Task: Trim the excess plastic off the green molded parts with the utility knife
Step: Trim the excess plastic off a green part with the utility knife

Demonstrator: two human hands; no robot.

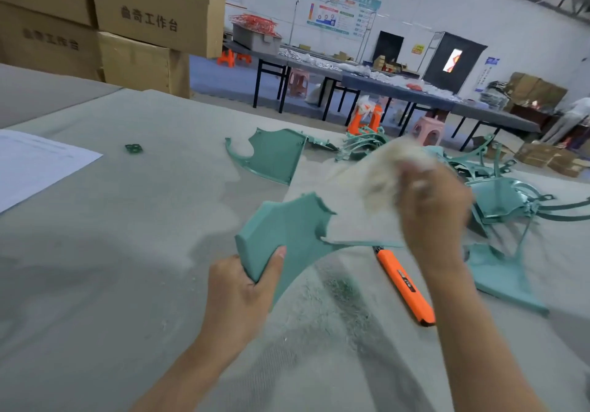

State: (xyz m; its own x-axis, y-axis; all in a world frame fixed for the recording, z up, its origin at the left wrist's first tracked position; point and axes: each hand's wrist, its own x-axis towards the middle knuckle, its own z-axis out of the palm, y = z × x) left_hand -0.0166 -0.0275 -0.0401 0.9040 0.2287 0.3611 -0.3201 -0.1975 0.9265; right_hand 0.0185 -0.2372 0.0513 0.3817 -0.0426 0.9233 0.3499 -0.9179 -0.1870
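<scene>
My left hand grips the near corner of a green molded part, held up above the grey cloth-covered table. Above the part's right side, my right hand holds a whitish rag that is blurred by motion. The orange utility knife lies on the table below my right forearm, touched by neither hand. Green shavings are scattered on the cloth beside it.
Another green part lies flat further back, and a pile of green parts sits at the right. A white paper sheet is at the left edge. Cardboard boxes stand behind the table; long tables and stools are beyond.
</scene>
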